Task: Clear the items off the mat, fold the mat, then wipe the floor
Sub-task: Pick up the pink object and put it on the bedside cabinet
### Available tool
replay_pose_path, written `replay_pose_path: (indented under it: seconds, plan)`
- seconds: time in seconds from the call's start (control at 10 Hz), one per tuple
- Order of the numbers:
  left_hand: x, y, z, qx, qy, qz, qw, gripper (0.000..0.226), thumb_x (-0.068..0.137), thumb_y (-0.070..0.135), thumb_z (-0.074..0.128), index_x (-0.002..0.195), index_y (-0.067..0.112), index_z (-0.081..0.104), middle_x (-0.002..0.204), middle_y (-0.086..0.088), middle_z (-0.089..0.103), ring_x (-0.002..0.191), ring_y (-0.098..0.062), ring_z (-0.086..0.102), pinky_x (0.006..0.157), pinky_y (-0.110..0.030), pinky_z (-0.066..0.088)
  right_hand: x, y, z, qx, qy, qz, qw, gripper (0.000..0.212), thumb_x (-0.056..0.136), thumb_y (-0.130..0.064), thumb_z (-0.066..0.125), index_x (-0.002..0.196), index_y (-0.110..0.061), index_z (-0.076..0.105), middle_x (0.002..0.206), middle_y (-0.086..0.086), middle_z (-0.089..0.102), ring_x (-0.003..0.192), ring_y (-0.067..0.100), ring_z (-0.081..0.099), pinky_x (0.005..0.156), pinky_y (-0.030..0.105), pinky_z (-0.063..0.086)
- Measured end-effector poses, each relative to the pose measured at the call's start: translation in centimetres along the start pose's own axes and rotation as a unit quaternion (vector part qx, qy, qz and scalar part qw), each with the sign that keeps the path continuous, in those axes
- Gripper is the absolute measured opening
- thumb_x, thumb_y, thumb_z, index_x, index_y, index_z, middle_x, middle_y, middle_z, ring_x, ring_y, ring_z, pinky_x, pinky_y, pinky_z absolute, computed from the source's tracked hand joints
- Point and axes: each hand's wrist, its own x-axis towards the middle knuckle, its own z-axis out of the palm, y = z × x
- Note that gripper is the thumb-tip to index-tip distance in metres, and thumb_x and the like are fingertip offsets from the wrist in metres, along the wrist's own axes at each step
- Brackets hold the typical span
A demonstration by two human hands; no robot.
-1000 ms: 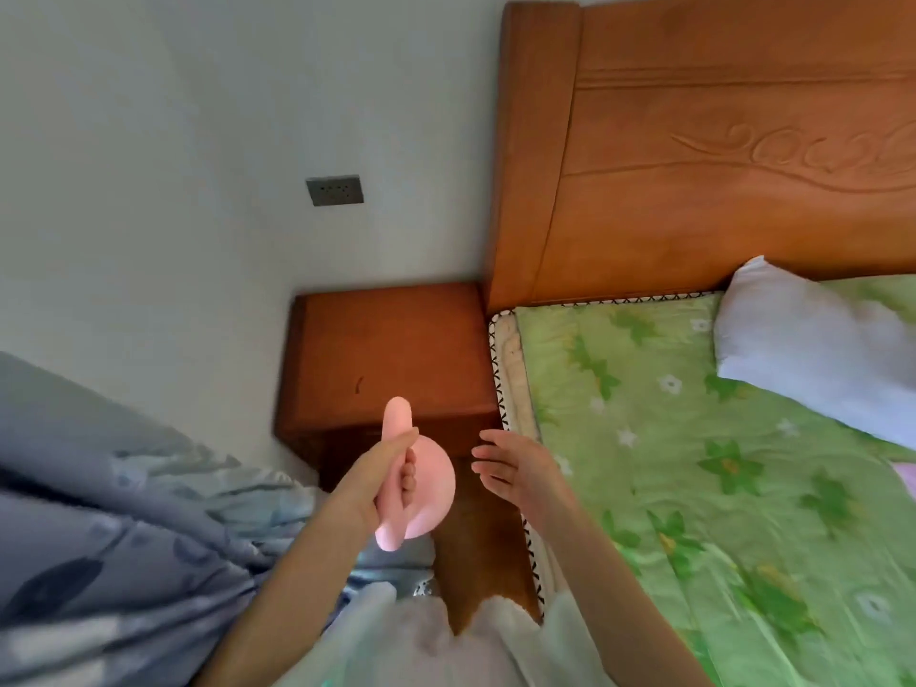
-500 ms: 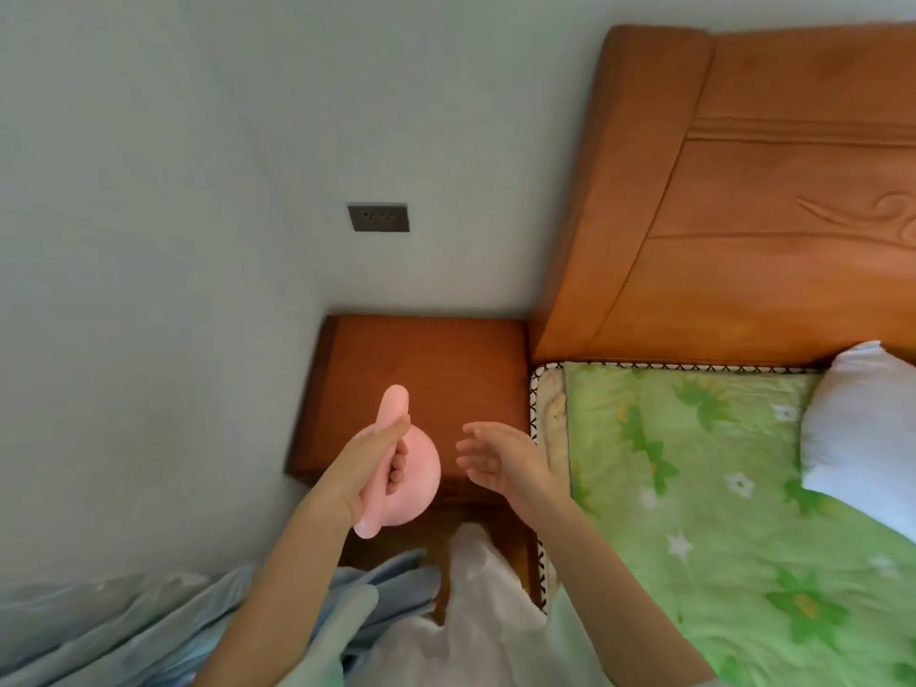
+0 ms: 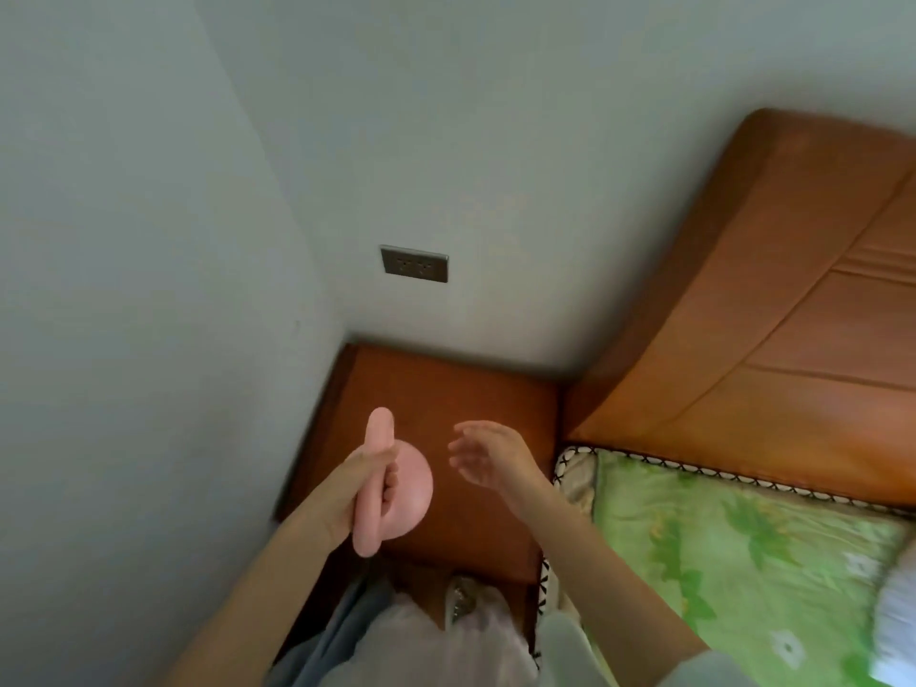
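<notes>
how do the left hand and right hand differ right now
The left hand has its fingers curled round a pink object; the right hand holds nothing, its fingers loosely spread. The left hand sits nearer the wall, the right hand nearer the bed. Both are held above the wooden nightstand.

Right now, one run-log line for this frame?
left hand: grips pink object | right hand: open, holds nothing | both over wooden nightstand | mat: not in view

one head view looks steeply down, close over a bedside table (image 3: 446, 389) in the wall corner.
</notes>
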Motion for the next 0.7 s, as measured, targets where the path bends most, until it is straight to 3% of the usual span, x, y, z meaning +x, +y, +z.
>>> replay_pose_path:
  seconds: [0.1,0.2,0.3,0.4,0.7]
  plan:
    - [4.6,0.3,-2.4,-0.038,0.002,-0.024,0.999,0.015,0.089,0.014,0.048,0.084,0.000,0.051,0.074,-0.013,0.051,0.065,-0.025,0.050,0.061,-0.036,0.043,3.4,-1.1,1.0,-0.063,-0.024,-0.009,0.998,0.014,0.095,-0.012,0.049,0.101,-0.014,0.061,0.087,0.004,0.067,0.072,0.014,0.064,0.069,0.027,0.052]
    - [8.6,1.5,-4.0,-0.018,0.048,-0.060,0.997,0.025,0.082,0.009,0.055,0.103,-0.005,0.053,0.079,-0.016,0.055,0.070,-0.028,0.054,0.062,-0.037,0.046,7.0,-2.3,2.5,-0.085,-0.025,-0.006,0.996,0.014,0.094,-0.012,0.048,0.102,-0.013,0.060,0.083,0.002,0.066,0.067,0.012,0.062,0.066,0.025,0.051]
    - [11.5,3.5,-4.8,-0.026,0.073,-0.056,0.995,0.023,0.082,-0.002,0.048,0.105,0.000,0.054,0.074,-0.014,0.054,0.066,-0.024,0.052,0.063,-0.035,0.045,10.1,-3.1,4.4,-0.085,-0.029,0.013,0.996,0.012,0.094,-0.014,0.050,0.102,-0.012,0.059,0.079,0.002,0.065,0.064,0.012,0.061,0.063,0.024,0.050]
    - [14.4,5.8,-6.2,-0.049,0.048,-0.073,0.995,0.019,0.079,-0.002,0.048,0.096,0.002,0.054,0.070,-0.011,0.052,0.063,-0.021,0.050,0.063,-0.035,0.045,13.1,-3.3,6.0,-0.029,-0.019,0.042,0.999,0.013,0.093,-0.015,0.053,0.103,-0.010,0.059,0.077,0.003,0.065,0.061,0.014,0.061,0.059,0.025,0.049]
    - [24.0,8.4,-7.9,-0.025,0.067,-0.083,0.994,0.013,0.087,0.017,0.061,0.088,0.005,0.059,0.067,-0.008,0.055,0.057,-0.019,0.051,0.056,-0.031,0.046,19.6,-3.7,9.2,0.095,0.011,0.071,0.993,0.021,0.091,-0.016,0.057,0.109,-0.007,0.060,0.079,0.008,0.067,0.066,0.018,0.063,0.061,0.028,0.050]
